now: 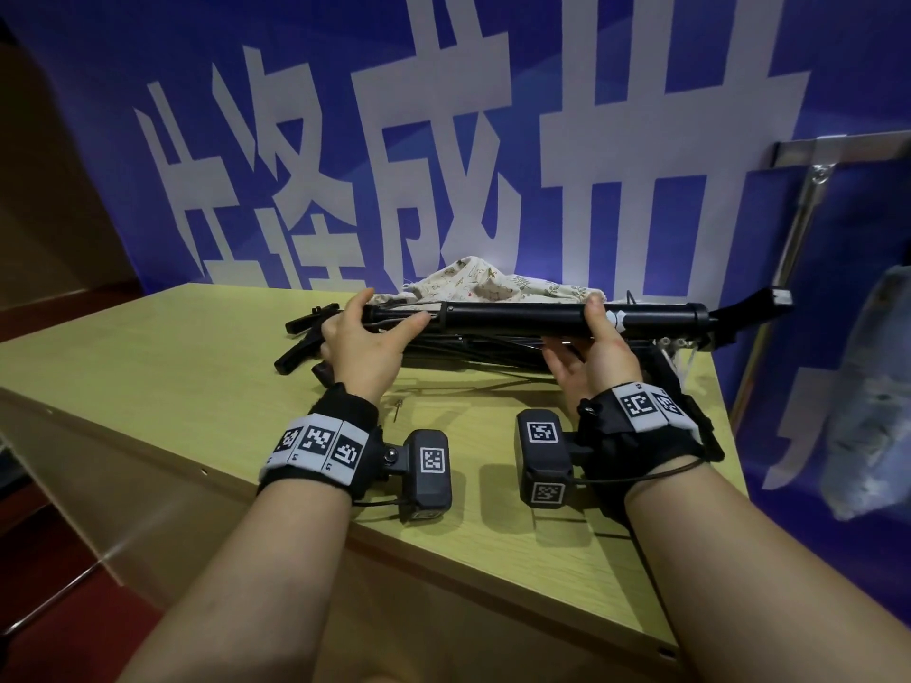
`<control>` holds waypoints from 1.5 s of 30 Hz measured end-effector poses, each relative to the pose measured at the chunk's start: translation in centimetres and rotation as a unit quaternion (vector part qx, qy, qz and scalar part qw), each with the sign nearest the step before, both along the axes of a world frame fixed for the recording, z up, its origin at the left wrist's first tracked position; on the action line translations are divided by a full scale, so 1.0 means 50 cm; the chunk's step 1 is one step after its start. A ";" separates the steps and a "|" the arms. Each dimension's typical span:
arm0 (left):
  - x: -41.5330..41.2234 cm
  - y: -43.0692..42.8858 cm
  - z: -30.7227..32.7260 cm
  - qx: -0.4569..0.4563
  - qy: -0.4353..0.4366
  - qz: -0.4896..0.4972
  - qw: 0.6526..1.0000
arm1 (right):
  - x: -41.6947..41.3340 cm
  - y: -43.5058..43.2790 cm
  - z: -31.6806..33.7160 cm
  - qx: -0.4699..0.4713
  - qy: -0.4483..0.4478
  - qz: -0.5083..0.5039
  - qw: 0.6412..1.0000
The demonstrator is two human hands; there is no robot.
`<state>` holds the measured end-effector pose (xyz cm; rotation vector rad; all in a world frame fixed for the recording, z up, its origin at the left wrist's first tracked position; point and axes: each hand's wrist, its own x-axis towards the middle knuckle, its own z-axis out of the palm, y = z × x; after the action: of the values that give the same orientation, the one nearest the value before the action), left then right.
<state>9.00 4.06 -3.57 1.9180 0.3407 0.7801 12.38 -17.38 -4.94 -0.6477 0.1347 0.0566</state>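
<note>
You grip the folded black stand [517, 315] with both hands, set wide apart so that its long tube holds level. Your left hand [362, 337] wraps the thin rods near the feet, and your right hand [599, 347] clasps the thick tube. The stand lies across the far side of the table [148, 386], just in front of the patterned cloth [493, 281]. I can't quite tell whether it is lifted clear of the table.

Just behind the left hand [362, 347], a black cloth left band [320, 448] wraps the wrist. A white strip runs round it, with three black square codes. A small black left box [429, 473] sticks out toward the right hand [599, 352] and has a white code tag. The right band [646, 411] looks the same. Its right box [542, 456] has two tags. A thin black cable [655, 473] loops from it round the wrist.
</note>
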 end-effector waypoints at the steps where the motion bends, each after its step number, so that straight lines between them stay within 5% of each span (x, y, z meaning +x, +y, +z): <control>1: 0.000 0.000 0.002 0.018 0.004 0.003 1.000 | 0.001 -0.002 0.000 0.003 0.004 -0.004 1.000; 7: 0.000 -0.001 0.019 0.097 0.026 0.012 0.995 | 0.002 -0.005 0.002 0.015 0.006 -0.013 1.000; 15: 0.017 0.002 0.012 -0.001 -0.009 0.061 0.998 | 0.000 -0.003 0.003 0.002 0.009 -0.011 1.000; 33: 0.018 -0.026 0.011 0.021 -0.066 0.001 0.998 | -0.002 0.018 -0.009 -0.038 -0.009 0.042 0.998; 45: 0.002 -0.070 0.009 -0.070 -0.111 -0.053 0.990 | -0.007 0.015 -0.003 -0.022 -0.014 0.042 0.999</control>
<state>9.08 0.56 -3.13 1.6851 0.1510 0.8676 12.05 -16.62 -5.11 -0.6980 0.0827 0.1262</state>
